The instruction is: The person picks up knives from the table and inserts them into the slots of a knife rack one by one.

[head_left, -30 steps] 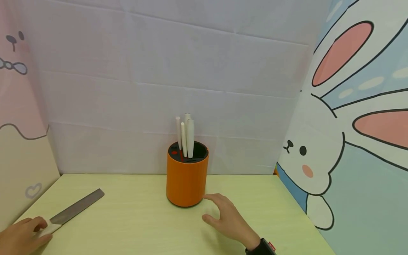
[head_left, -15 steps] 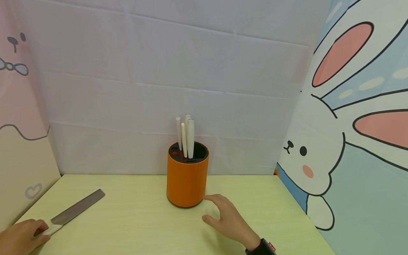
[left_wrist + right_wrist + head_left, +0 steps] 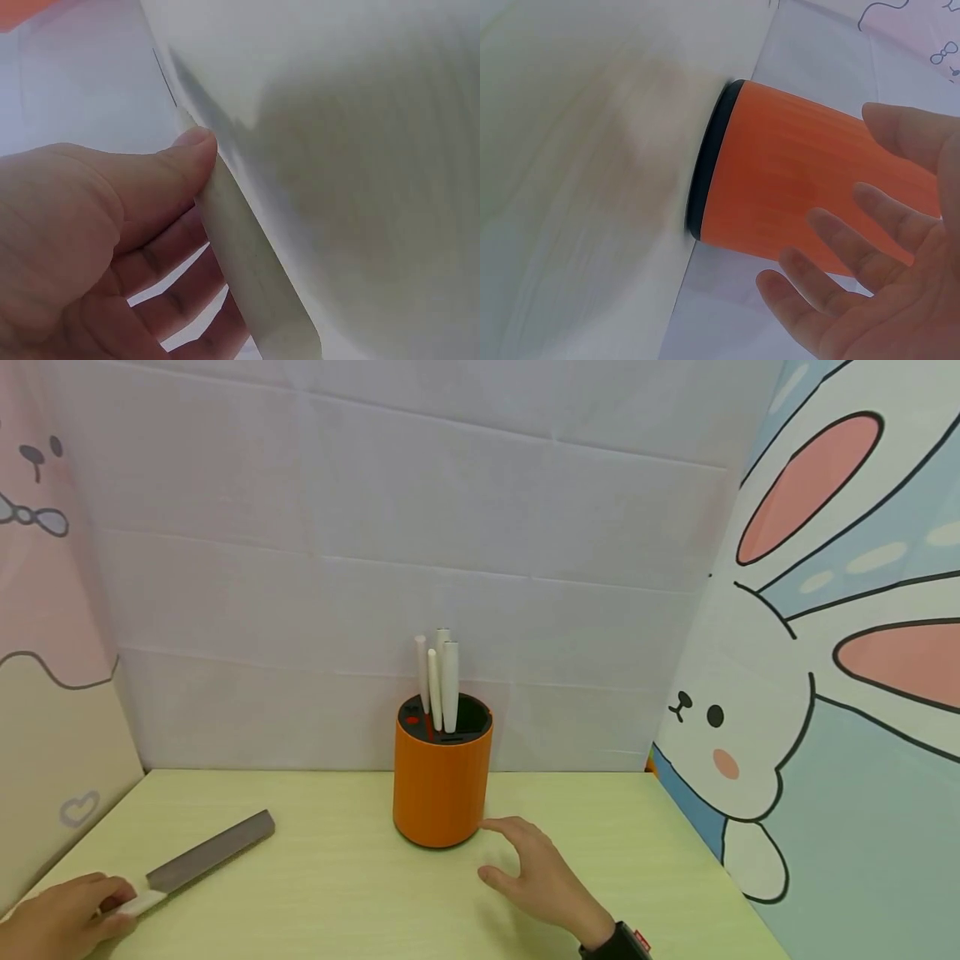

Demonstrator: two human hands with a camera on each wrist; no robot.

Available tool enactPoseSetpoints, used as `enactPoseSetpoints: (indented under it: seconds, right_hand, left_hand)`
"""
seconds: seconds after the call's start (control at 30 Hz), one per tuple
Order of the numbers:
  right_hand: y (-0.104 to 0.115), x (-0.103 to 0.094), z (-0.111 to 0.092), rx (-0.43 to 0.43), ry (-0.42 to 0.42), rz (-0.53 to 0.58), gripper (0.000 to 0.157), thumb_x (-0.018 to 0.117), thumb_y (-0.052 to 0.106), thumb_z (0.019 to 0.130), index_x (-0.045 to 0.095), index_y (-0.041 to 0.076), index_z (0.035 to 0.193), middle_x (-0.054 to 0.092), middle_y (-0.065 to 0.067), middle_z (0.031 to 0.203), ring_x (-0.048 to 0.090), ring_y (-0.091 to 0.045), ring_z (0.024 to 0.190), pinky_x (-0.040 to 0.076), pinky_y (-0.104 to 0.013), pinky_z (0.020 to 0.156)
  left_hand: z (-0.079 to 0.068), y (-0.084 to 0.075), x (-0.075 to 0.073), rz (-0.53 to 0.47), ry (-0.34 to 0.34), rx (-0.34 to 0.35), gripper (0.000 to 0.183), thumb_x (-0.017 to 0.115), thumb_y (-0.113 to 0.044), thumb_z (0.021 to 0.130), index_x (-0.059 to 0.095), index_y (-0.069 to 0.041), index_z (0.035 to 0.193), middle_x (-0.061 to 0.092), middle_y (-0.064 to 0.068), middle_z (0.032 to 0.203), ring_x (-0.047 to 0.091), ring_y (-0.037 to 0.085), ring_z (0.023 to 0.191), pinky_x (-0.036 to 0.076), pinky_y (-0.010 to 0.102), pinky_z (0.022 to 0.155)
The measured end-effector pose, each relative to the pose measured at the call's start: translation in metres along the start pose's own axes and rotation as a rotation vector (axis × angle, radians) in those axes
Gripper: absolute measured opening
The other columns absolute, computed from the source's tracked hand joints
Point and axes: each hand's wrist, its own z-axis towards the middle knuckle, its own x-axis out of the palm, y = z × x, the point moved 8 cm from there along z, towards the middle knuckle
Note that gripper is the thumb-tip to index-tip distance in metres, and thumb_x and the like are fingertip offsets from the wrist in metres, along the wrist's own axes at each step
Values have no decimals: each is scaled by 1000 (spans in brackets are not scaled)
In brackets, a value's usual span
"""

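At the front left, my left hand point(image 3: 71, 914) grips the white handle of a kitchen knife point(image 3: 213, 852) with a broad grey blade. The blade points away and to the right, close over the table. In the left wrist view, the thumb presses along the pale handle point(image 3: 251, 262) while the fingers curl behind it. My right hand point(image 3: 536, 881) has its fingers loosely spread beside the base of an orange round knife block point(image 3: 441, 789). The right wrist view has that hand next to the block's side point(image 3: 780, 172), holding nothing. Several white handles point(image 3: 450, 685) stick up from the block's black top.
The pale yellow-green table point(image 3: 322, 877) meets a white sheet point(image 3: 262, 710) hung behind the block. A bunny-printed panel point(image 3: 862, 827) stands along the right side and a pink and cream one point(image 3: 67, 735) along the left. A dark watch point(image 3: 617, 941) is on the right wrist.
My left hand has moved a little to the right with the knife, and the blade tip now sits nearer the block. The right hand and the block have stayed in place.
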Motion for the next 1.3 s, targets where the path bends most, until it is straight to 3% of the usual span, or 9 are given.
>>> enactPoseSetpoints:
  seconds: [0.2,0.33,0.5,0.57,0.73,1.1,1.3]
  right_hand:
    - [-1,-2,-1,-5,-5,6,48,62,47,92,47,29,134,49,11,131,45,-13,120,43,-46,97]
    - [-1,-2,-1,-5,-2,5,48,61,47,92,47,30,135,49,10,131,45,-14,121,43,-46,96]
    - [-1,-3,0,-7,-6,-3,48,63,44,92,46,30,135,49,10,132,45,-14,121,43,-46,97]
    - [-2,-3,0,-8,-9,-7,48,63,45,92,46,30,135,49,10,132,44,-14,121,43,-46,97]
    - [-1,-3,-1,-18,-13,-7,49,62,47,92,46,30,135,49,10,132,45,-13,121,43,-46,97]
    - [2,-5,-1,-21,-29,-5,49,69,31,89,48,28,134,50,9,130,45,-13,120,43,-45,96]
    - [1,-5,-1,-17,-27,-1,49,68,32,90,48,28,134,50,10,131,45,-13,120,43,-45,97]
  left_hand:
    - [-2,-36,-17,34,-74,107,19,76,-30,78,60,-30,87,46,-22,80,42,-6,67,43,27,55]
    - [-3,-60,-24,3,-92,192,21,76,-27,78,57,-30,88,42,-24,81,39,-7,67,41,25,52]
    - [-5,-88,-29,-41,-187,298,26,78,-25,76,56,-31,89,42,-26,85,40,-8,70,40,24,51]
    - [-5,-98,-30,-60,-217,327,27,79,-24,75,57,-31,90,43,-27,87,42,-8,71,40,23,51]
    - [1,-120,-29,-105,-216,376,27,78,-24,76,58,-30,93,44,-26,88,42,-8,71,42,23,52]
    - [11,-167,-28,-138,-321,571,34,82,-15,69,59,-29,90,47,-23,88,42,-5,71,41,20,53]
    - [19,-189,-22,-164,-282,600,32,81,-15,72,59,-28,91,47,-22,89,42,-5,72,41,19,53]
